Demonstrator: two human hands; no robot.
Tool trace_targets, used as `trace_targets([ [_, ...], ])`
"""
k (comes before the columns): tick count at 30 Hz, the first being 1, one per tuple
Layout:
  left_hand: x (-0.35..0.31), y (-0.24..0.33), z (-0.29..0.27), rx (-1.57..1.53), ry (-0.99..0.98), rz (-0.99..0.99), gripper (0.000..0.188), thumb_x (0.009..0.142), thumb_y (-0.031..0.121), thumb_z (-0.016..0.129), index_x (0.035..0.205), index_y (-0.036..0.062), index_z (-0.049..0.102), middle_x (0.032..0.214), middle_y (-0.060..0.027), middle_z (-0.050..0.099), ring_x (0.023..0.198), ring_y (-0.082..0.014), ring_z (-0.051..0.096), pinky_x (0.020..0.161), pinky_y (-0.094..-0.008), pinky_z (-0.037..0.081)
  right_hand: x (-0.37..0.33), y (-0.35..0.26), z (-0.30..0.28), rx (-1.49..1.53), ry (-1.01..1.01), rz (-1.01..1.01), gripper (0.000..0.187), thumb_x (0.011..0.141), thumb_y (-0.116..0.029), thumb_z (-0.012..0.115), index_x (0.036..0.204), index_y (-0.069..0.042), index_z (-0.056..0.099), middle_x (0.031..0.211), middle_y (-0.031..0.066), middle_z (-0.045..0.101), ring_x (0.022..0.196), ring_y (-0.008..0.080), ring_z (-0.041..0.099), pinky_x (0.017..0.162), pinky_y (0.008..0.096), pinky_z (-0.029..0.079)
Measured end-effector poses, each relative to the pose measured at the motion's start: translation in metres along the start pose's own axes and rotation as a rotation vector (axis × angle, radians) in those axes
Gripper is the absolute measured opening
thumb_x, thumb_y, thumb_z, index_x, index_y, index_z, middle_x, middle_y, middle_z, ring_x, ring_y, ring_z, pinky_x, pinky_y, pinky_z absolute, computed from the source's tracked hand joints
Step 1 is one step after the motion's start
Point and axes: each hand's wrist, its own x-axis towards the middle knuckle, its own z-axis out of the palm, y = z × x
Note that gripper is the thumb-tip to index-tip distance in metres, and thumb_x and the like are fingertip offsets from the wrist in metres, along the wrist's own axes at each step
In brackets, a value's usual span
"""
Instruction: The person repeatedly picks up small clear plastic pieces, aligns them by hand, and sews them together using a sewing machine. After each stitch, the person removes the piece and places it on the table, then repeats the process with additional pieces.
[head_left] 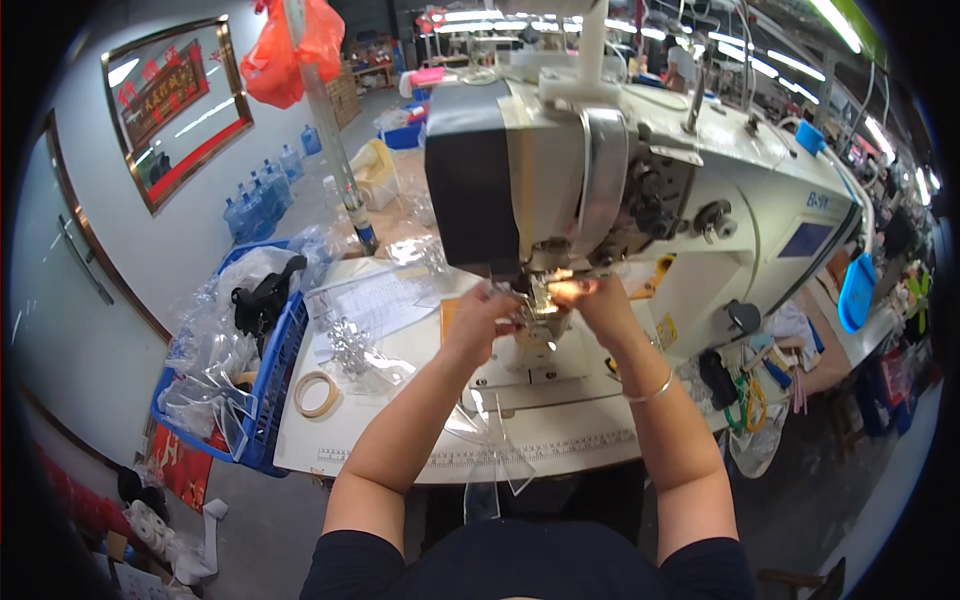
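Note:
Both my hands are at the needle area of a large white sewing machine, under its lamp glow. My left hand is left of the needle, its fingers curled and closed together. To the right of the needle my right hand has its fingertips pinched beside the presser foot. Glare and the fingers hide what either hand grips; shiny, clear material shows between them. Clear plastic strips hang over the table's front edge below my forearms.
Left on the white table lie a roll of tan tape, crumpled clear plastic and papers. Beside it stands a blue basket of plastic bags. A blue-topped hose, scissors-like tools and cords are at the right.

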Motion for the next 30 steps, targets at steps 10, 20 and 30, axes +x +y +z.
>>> trace_targets([
  [10,-0.031,0.012,-0.106,-0.315,0.333,0.272,0.024,0.082,0.009,0.059,0.105,0.0076,0.054,0.096,-0.0056,0.059,0.095,-0.02,0.059,0.078,-0.0352,0.048,-0.106,0.107,-0.106,-0.83,0.166,-0.167,0.015,0.073,-0.009,0.065,0.086,-0.001,0.065,0.083,0.0126,0.062,0.079,0.0292,0.059,0.073,0.0364,0.047],
  [20,-0.141,-0.026,-0.06,-0.124,0.181,0.153,0.033,0.084,0.003,0.059,0.116,0.0076,0.053,0.107,-0.0058,0.061,0.096,-0.0138,0.058,0.077,-0.0287,0.046,-0.101,0.134,-0.081,-0.757,0.305,-0.347,0.015,0.081,-0.004,0.057,0.094,-0.002,0.061,0.086,0.0158,0.061,0.084,0.0339,0.057,0.075,0.042,0.045],
  [30,-0.168,-0.029,-0.032,-0.173,0.119,0.015,0.042,0.085,0.004,0.059,0.125,0.0023,0.047,0.111,-0.0082,0.058,0.097,-0.0148,0.057,0.082,-0.0289,0.047,-0.162,0.017,0.045,-0.579,0.072,-0.72,0.035,0.071,-0.007,0.073,0.105,-0.011,0.066,0.084,0.0081,0.053,0.065,0.0182,0.054,0.05,0.0269,0.044],
])
